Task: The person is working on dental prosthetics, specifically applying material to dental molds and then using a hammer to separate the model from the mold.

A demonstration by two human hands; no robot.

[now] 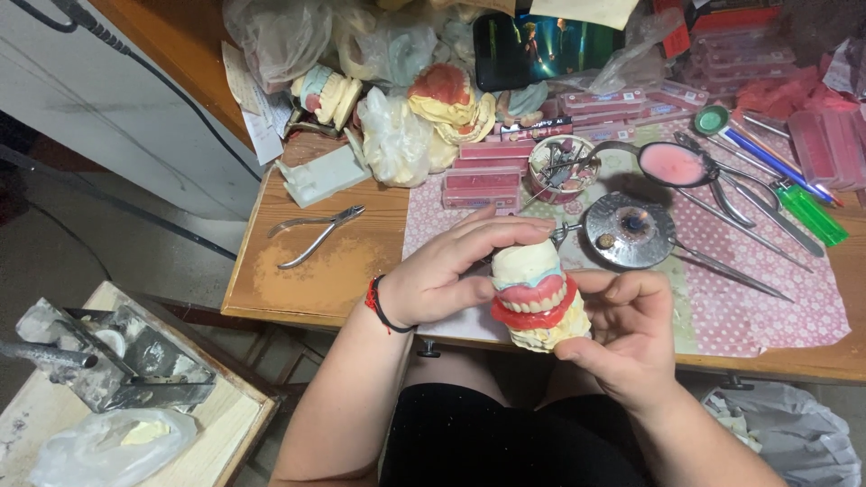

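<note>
Two hands (pixel 451 271), one pliers (pixel 317 233), one dental model (pixel 539 296).

A wooden table (pixel 325 271) fills the upper and right part of the view, its top worn and dusted pale near the front edge. A pink dotted cloth (pixel 776 307) covers its right half. To the left of the table, a white wall panel (pixel 117 108) runs diagonally, with a black cable (pixel 171 90) trailing along it. Below it lies a grey floor (pixel 108 243), dim and bare. In the lower left corner stands a smaller, lighter wooden stand (pixel 225 424), its surface scuffed and stained white. The light is even and soft, without sharp shadows.
</note>
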